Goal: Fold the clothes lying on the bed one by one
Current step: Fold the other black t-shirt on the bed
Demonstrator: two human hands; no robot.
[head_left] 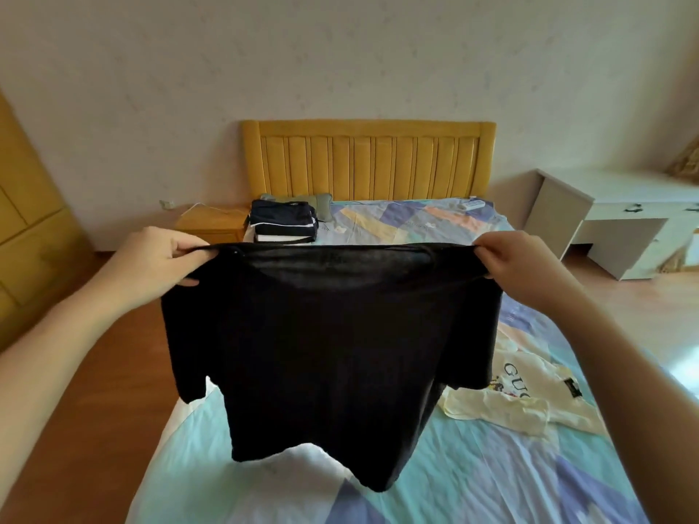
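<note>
Head view: left hand [162, 255] and right hand [518, 259] each pinching black T-shirt [333, 353] shoulders.

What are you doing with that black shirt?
A person is folding clothes on the bed. Right now the left hand and the right hand each pinch a shoulder of the black shirt, holding it up spread out in the air above the bed, not yet folded. A cream shirt lies crumpled on the bed to the right, waiting its turn. A stack of folded clothes sits near the headboard.
</note>
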